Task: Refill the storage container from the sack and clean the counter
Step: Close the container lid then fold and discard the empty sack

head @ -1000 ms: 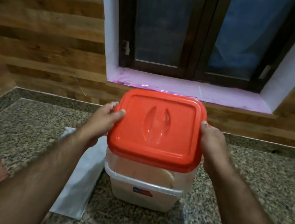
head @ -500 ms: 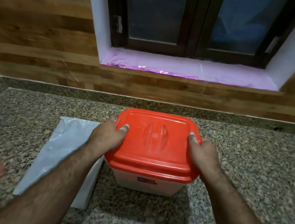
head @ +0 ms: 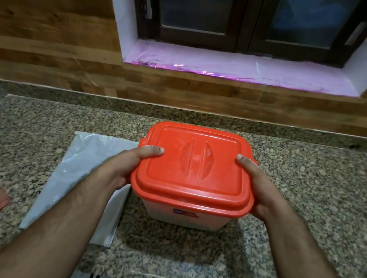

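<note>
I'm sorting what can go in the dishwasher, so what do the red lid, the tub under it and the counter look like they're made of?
Red lid: looks like moulded plastic, semi-glossy, with a raised rim and moulded ridges. Tub: seemingly translucent whitish plastic, its cloudy wall carrying a small label. Counter: probably polished granite or similar stone, speckled grey and tan with a soft sheen.

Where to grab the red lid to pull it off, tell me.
Grip the red lid by its overhanging side rims, from left and right, where the left hand and right hand already sit. The central ridges look too shallow to pinch.
</note>
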{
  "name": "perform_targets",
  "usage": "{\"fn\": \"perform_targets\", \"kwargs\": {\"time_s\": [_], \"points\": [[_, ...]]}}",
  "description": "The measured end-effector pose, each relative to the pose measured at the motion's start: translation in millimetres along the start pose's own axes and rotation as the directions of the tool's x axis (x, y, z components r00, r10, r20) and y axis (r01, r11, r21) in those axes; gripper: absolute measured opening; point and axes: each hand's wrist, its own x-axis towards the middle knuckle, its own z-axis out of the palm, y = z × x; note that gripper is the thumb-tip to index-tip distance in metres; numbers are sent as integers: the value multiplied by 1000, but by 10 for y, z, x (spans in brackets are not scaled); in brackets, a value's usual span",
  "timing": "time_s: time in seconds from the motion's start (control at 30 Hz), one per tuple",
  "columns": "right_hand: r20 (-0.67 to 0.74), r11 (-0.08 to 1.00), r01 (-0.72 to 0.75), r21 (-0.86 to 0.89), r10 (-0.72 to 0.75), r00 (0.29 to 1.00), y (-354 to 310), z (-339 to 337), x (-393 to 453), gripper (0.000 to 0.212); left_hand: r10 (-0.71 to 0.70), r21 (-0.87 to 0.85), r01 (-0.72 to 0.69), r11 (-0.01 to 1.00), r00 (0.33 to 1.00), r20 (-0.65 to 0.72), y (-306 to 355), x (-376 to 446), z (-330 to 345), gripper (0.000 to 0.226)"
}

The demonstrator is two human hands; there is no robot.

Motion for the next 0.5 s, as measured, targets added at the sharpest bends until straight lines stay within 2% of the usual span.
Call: {"fn": "perform_targets", "kwargs": {"time_s": [0.07, 0.13, 0.17, 0.23, 0.3, 0.33, 0.37, 0.43, 0.5], "points": [[-34, 997, -10, -76, 8, 999, -37, -38, -18, 63, 49, 27, -47, 999, 995, -90, -13, 17, -24, 59], [-182, 972, 5, -235, -49, 982, -79, -51, -69, 68, 201, 197, -152, 969, 944, -262, -3, 51, -56, 62], [-298, 932, 20, -362, -136, 945, -106, -26, -96, 64, 311, 371, -178, 911, 888, -338, 15, 58, -52, 65], [-421, 727, -7, -687, -390, 819, -147, 124, -174, 60, 492, 708, -94, 700, 782, -382, 44, 26, 52, 71], [-381, 448, -124, -886, -546, 746, -140, 355, -224, 55, 599, 881, 39, 472, 719, -353, 47, -26, 236, 63], [-358, 354, -169, -920, -582, 730, -129, 450, -239, 52, 617, 908, 77, 412, 710, -340, 51, -38, 296, 62], [-345, 302, -195, -933, -595, 726, -119, 513, -246, 50, 626, 922, 96, 376, 707, -329, 52, -40, 327, 61], [-289, 266, -148, -952, -635, 717, -56, 537, -238, 58, 670, 949, 66, 309, 693, -267, 11, -51, 331, 60], [-158, 215, -14, -977, -673, 723, 84, 525, -302, 79, 738, 974, -118, 193, 672, -65, -97, -122, 308, 65]]}}
